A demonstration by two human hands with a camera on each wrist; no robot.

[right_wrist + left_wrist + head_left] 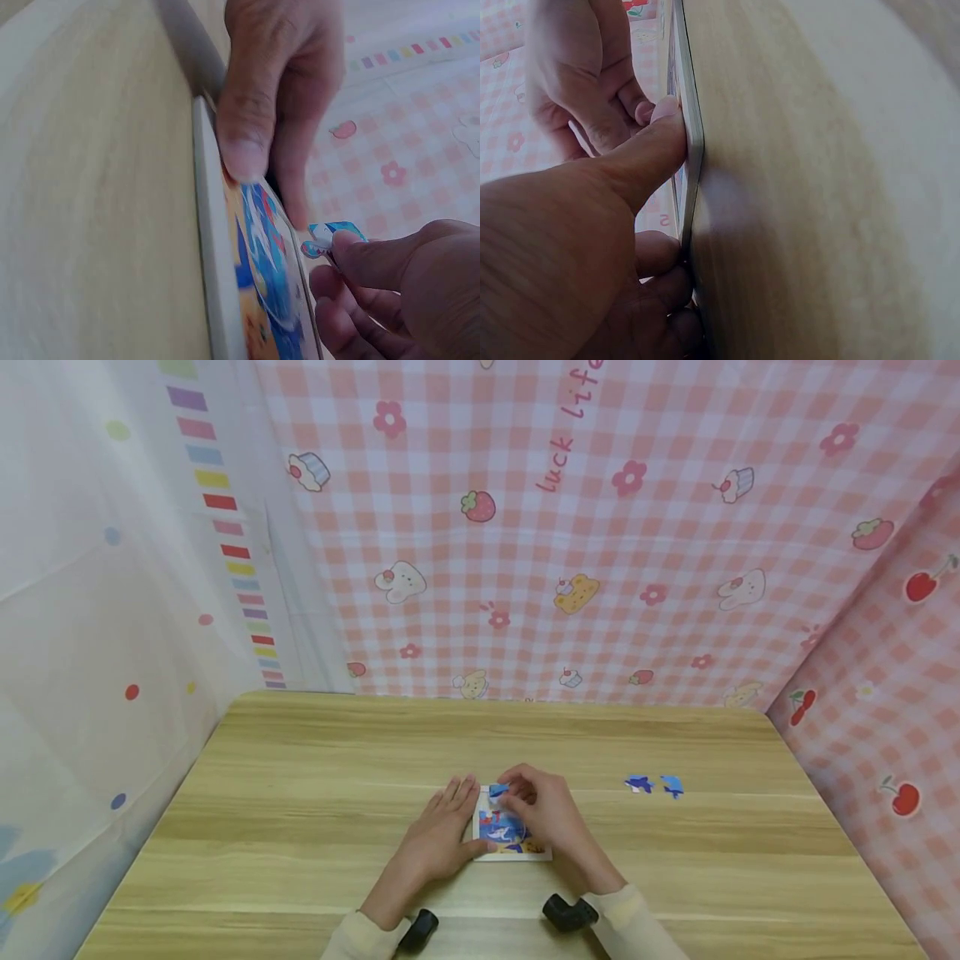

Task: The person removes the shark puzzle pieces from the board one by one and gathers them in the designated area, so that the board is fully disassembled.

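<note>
A small jigsaw puzzle in a white-framed board (513, 857) lies on the table, partly filled with a blue sea picture. My left hand (442, 839) steadies its left side. Those fingers stretch out flat along the edge, and the thumb presses on the lower left corner. Between thumb and fingertips, my right hand (551, 810) pinches a blue puzzle piece (339, 231), held just over the upper part of the board. In the right wrist view, the piece is apart from the board. The right hand covers the board's upper right part in the head view.
Two loose puzzle pieces lie to the right on the wooden table (300, 810): a dark blue and white one (639, 784) and a lighter blue one (672, 787). A pink checked curtain (525, 552) hangs behind the table's back edge.
</note>
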